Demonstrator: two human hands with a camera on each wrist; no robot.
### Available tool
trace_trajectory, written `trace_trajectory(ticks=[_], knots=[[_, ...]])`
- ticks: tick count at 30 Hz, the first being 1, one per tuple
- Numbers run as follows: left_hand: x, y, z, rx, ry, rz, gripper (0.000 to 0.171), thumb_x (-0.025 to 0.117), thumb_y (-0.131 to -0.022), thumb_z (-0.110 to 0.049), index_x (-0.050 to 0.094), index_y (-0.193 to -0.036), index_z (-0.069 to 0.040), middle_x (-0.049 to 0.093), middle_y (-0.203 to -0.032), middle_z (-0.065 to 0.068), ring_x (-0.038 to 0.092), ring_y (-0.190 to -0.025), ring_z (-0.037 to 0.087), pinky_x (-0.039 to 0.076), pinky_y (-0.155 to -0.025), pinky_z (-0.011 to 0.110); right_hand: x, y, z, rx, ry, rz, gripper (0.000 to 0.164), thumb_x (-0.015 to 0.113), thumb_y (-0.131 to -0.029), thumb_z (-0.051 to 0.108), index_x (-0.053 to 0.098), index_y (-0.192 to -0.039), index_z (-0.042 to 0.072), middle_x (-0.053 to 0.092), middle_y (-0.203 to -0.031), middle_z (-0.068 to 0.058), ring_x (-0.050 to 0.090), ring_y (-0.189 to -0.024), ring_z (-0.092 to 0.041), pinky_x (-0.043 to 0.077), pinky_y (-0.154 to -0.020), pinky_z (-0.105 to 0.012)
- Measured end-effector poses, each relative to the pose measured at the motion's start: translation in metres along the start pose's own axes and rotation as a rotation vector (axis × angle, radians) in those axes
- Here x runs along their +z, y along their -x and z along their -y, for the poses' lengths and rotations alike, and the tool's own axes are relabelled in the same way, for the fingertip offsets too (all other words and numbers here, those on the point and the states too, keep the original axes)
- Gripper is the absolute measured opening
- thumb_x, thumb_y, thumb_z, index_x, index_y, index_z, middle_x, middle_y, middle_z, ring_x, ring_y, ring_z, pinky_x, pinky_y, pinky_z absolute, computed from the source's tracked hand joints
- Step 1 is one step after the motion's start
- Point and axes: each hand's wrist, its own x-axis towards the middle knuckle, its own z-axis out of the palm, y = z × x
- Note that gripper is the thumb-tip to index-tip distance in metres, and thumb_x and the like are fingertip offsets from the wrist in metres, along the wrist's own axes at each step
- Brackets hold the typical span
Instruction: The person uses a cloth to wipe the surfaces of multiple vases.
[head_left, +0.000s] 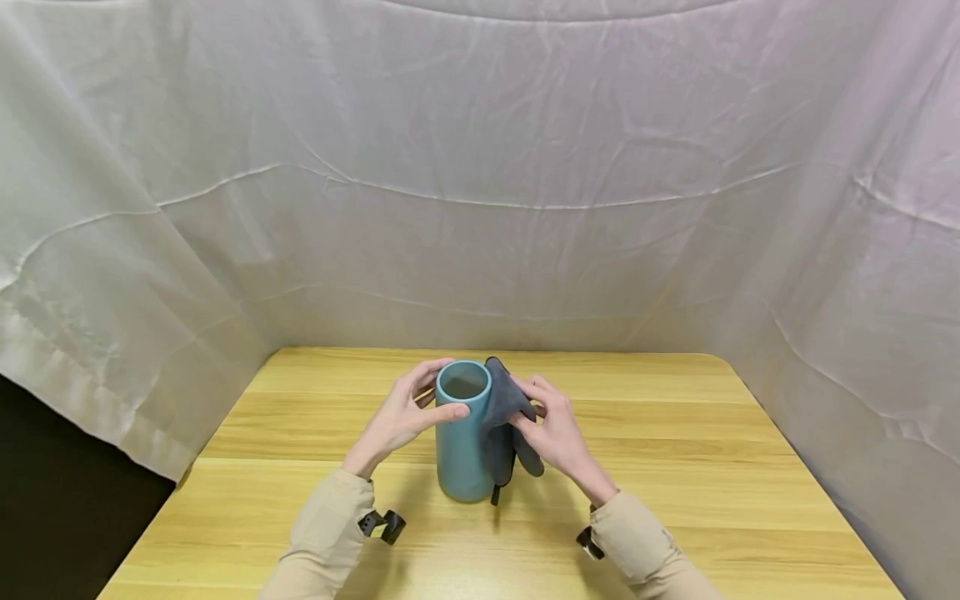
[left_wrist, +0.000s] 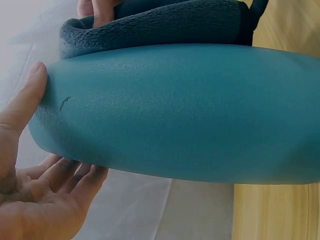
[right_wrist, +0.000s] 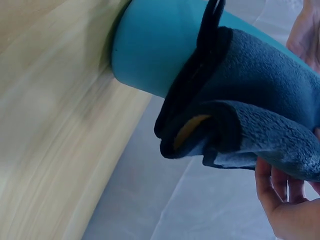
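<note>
A tall teal vase (head_left: 463, 454) stands upright on the table, its round mouth facing up. Around its upper left side curve the thumb and fingers of my left hand (head_left: 408, 410), the thumb on the near side just below the rim. My right hand (head_left: 553, 423) pinches a dark grey-blue cloth (head_left: 504, 400) against the vase's right side. The cloth hangs in folds, with a small black loop (right_wrist: 212, 20) at one corner. In the left wrist view a small dark mark (left_wrist: 64, 103) shows on the vase (left_wrist: 175, 115). Some right fingertips are hidden by the cloth.
The light wooden table (head_left: 675, 467) extends around the vase on all sides. Pale grey fabric (head_left: 525, 250) hangs behind the table and along both sides. Small black cameras (head_left: 384, 525) are strapped at both wrists, over beige sleeves.
</note>
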Motion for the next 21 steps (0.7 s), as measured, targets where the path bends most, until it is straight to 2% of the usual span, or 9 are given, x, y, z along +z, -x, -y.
trace_trajectory(ticks=[4,8,11,16,21], knots=[[0.000,0.000,0.001,0.004,-0.005,-0.002,0.068,0.083,-0.085,-0.020,0.050,-0.143,-0.005,0.063,-0.137,0.018,0.053,-0.136,0.036,0.034,-0.121,0.056,-0.002,0.000,-0.001,0.034,0.048,0.049,0.044,0.074,-0.086,-0.004,0.069,-0.129,0.006,0.059,-0.087,-0.005,0.058,-0.083,-0.016,0.062,-0.079,-0.027],[0.000,0.000,0.001,0.007,-0.007,-0.002,0.068,0.083,-0.085,-0.020,0.050,-0.142,-0.006,0.063,-0.137,0.018,0.053,-0.136,0.036,0.035,-0.121,0.056,-0.003,0.000,-0.002,0.055,0.102,0.101,0.043,0.073,-0.084,-0.007,0.070,-0.126,0.002,0.061,-0.090,-0.007,0.062,-0.087,-0.022,0.064,-0.078,-0.030],[0.000,0.000,0.001,0.006,-0.005,-0.004,0.068,0.083,-0.085,-0.020,0.050,-0.142,-0.006,0.063,-0.137,0.017,0.053,-0.136,0.036,0.035,-0.121,0.056,-0.003,0.000,-0.004,0.053,0.186,0.147,0.044,0.073,-0.082,-0.008,0.070,-0.124,0.000,0.064,-0.092,-0.009,0.064,-0.088,-0.023,0.063,-0.075,-0.027],[0.000,0.000,0.000,-0.002,-0.006,-0.002,0.068,0.082,-0.085,-0.020,0.050,-0.143,-0.007,0.063,-0.138,0.017,0.052,-0.137,0.035,0.034,-0.121,0.056,-0.003,0.000,-0.011,0.013,0.361,0.203,0.045,0.075,-0.075,-0.007,0.072,-0.120,0.000,0.068,-0.089,-0.007,0.062,-0.081,-0.016,0.053,-0.067,-0.021],[0.000,0.000,0.000,-0.005,-0.006,0.001,0.068,0.082,-0.085,-0.020,0.049,-0.143,-0.007,0.063,-0.138,0.017,0.052,-0.137,0.035,0.033,-0.122,0.056,-0.001,0.002,-0.013,0.002,0.385,0.218,0.047,0.073,-0.074,-0.008,0.073,-0.119,0.002,0.069,-0.089,-0.006,0.057,-0.077,-0.013,0.045,-0.067,-0.022]])
